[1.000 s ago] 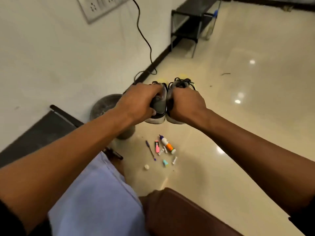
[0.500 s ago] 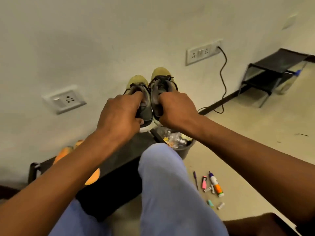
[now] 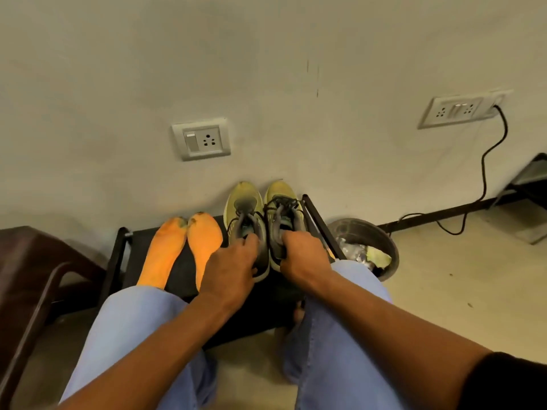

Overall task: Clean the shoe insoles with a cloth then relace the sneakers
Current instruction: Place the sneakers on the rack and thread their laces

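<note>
Both sneakers, airborne half a second ago, are now resting on the black tabletop (image 3: 183, 279). Left hand (image 3: 229, 273) is gripping the unlaced left sneaker (image 3: 245, 214); right hand (image 3: 302, 255) is gripping the right sneaker (image 3: 284, 202), apparently laced. Just left of the sneakers, two orange insoles (image 3: 165, 250) are lying out, seemingly awaiting reinsertion and lacing.

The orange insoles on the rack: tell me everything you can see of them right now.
Two orange insoles lie side by side, flat on the black rack, toes toward the wall, left of the sneakers. They look like thin foam or fabric. Each toe tip carries a dark smudge. Their heels are hidden behind the person's blue-trousered knee and the left hand, which overlaps the right insole in view; whether it touches the insole cannot be told.
</note>
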`<state>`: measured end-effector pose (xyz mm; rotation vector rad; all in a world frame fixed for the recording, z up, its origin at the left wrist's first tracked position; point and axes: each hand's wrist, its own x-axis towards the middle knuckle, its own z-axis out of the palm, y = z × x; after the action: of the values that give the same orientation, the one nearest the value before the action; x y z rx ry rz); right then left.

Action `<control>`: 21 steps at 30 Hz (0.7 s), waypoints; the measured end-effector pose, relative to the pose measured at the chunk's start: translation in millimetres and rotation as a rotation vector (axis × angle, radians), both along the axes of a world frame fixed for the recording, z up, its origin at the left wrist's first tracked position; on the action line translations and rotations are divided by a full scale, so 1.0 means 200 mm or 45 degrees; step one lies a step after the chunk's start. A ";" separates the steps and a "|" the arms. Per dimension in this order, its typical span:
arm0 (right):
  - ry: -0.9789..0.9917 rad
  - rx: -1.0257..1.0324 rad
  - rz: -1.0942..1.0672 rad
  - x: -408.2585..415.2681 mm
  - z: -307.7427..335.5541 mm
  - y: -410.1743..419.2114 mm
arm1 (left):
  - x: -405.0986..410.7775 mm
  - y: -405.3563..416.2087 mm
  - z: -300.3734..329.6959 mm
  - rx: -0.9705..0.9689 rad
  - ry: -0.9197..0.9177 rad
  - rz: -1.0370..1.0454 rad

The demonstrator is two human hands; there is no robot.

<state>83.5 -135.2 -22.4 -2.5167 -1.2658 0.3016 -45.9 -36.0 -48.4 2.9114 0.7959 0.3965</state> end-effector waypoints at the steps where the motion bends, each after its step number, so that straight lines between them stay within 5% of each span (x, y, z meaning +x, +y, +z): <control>1: 0.027 0.000 -0.009 0.00 -0.03 0.01 | 0.00 0.00 -0.04 0.000 0.023 0.010; 14: 0.107 -0.085 -0.122 0.02 -0.16 0.06 | 0.06 0.01 -0.11 -0.123 0.054 0.059; 21: -0.266 -0.042 -0.032 0.00 -0.07 0.05 | 0.01 0.06 -0.02 -0.138 -0.031 0.122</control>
<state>84.4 -125.1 -35.6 -2.6458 -1.3126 0.0548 -43.5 -23.3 -53.0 2.7711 0.9258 0.3833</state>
